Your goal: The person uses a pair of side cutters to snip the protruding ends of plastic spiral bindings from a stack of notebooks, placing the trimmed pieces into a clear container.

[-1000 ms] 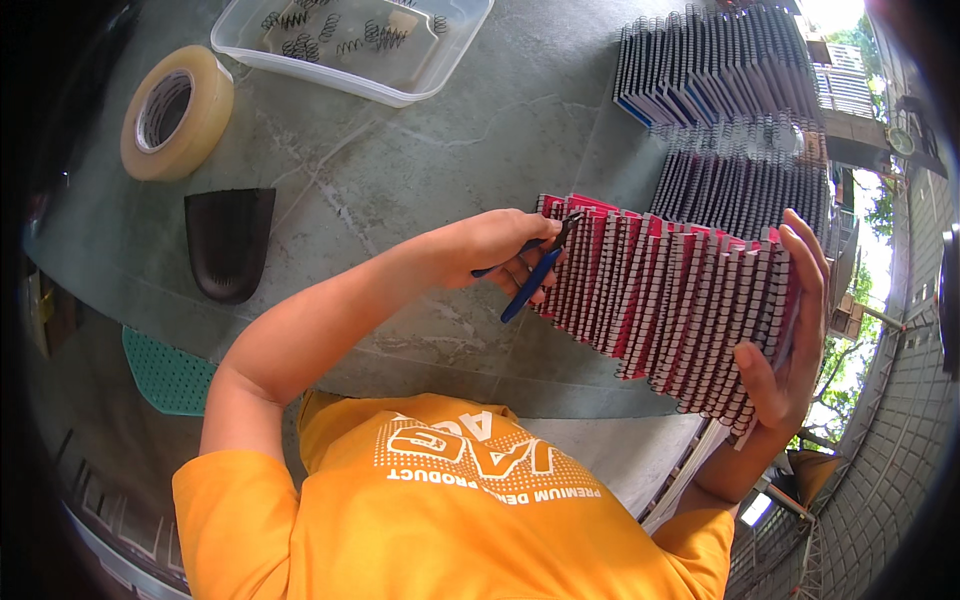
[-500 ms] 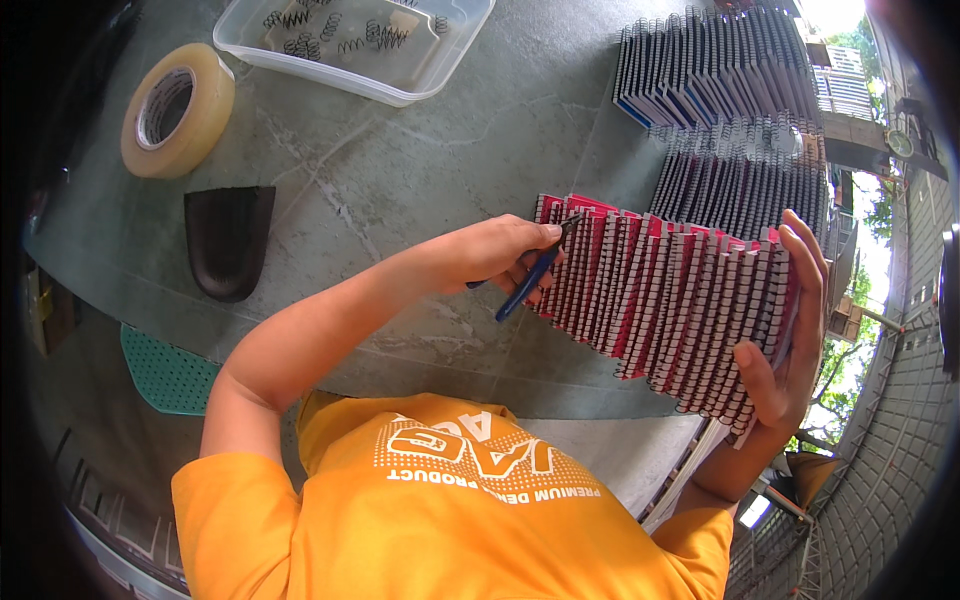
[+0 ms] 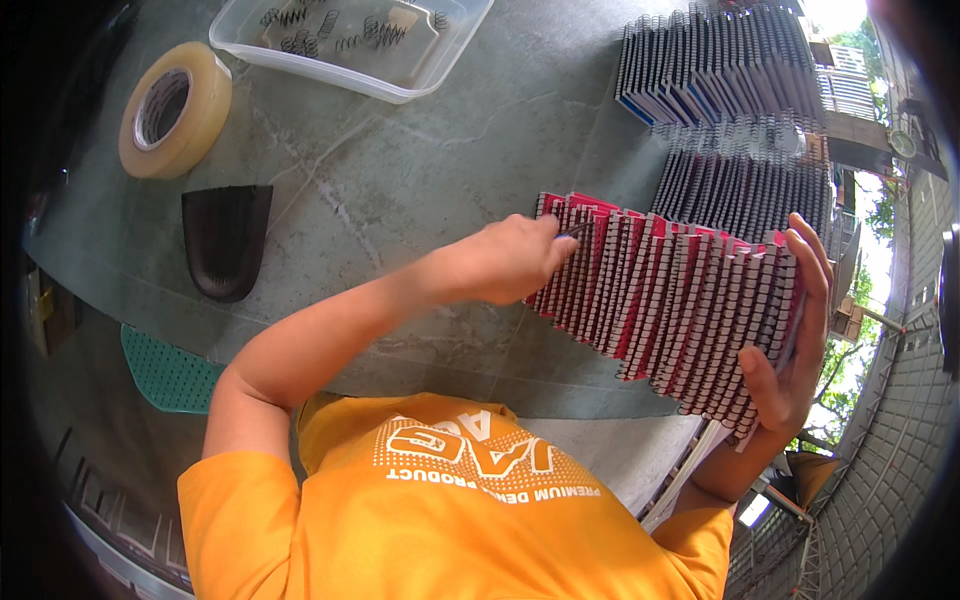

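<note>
A row of red spiral-bound notebooks (image 3: 655, 300) lies on its side, its wire bindings turned up toward me. My left hand (image 3: 510, 262) is closed round blue-handled cutting pliers (image 3: 573, 231) at the row's left end. Only the plier tip shows, against the bindings near the row's far edge; the handles are hidden behind my fingers. At the row's right end my right hand (image 3: 797, 345) grips the notebooks, its thumb on the near binding side and its fingers stretched along the end cover.
A clear plastic tub (image 3: 395, 92) holds several cut wire coils (image 3: 383, 33). A roll of tape (image 3: 205, 125) and a dark curved pad (image 3: 228, 245) lie at the left. Stacks of dark spiral notebooks (image 3: 715, 75) stand at far right. A green perforated seat (image 3: 170, 370) is below the table edge.
My left hand has turned over and moved slightly right, so the blue handles that showed before are now covered. My right hand keeps its hold on the row's end.
</note>
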Demonstrator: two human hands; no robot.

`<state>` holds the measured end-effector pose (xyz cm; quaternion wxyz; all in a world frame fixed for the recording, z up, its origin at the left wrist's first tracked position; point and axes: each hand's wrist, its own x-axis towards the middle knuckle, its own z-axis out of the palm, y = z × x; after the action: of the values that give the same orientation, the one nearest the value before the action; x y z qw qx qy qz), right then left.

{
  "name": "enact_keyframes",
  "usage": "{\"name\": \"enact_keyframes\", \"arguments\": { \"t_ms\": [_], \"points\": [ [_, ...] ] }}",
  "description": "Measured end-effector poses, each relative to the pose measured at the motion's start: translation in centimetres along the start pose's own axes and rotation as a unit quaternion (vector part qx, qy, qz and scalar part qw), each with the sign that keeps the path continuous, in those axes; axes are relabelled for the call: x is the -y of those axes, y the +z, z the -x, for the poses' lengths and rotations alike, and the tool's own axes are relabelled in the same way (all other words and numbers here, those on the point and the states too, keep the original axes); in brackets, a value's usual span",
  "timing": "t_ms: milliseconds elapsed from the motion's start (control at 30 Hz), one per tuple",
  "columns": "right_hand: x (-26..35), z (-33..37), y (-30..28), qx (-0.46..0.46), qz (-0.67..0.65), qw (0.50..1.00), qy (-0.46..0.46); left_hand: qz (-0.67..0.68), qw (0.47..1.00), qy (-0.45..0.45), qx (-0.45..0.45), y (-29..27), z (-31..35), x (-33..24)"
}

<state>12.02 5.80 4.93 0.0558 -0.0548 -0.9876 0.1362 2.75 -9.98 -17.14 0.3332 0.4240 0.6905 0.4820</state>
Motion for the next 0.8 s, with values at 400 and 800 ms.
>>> {"name": "enact_keyframes", "arguments": {
  "t_ms": [400, 800],
  "points": [
    [0.3, -0.1, -0.1, 0.008, -0.01, 1.0, 0.011, 0.421, 0.872, -0.185, 0.168, -2.6, -1.4, 0.2],
    [0.2, -0.1, 0.1, 0.005, -0.006, 1.0, 0.011, 0.062, 0.995, -0.009, 0.082, -2.2, -2.3, -0.8]
  ]
}}
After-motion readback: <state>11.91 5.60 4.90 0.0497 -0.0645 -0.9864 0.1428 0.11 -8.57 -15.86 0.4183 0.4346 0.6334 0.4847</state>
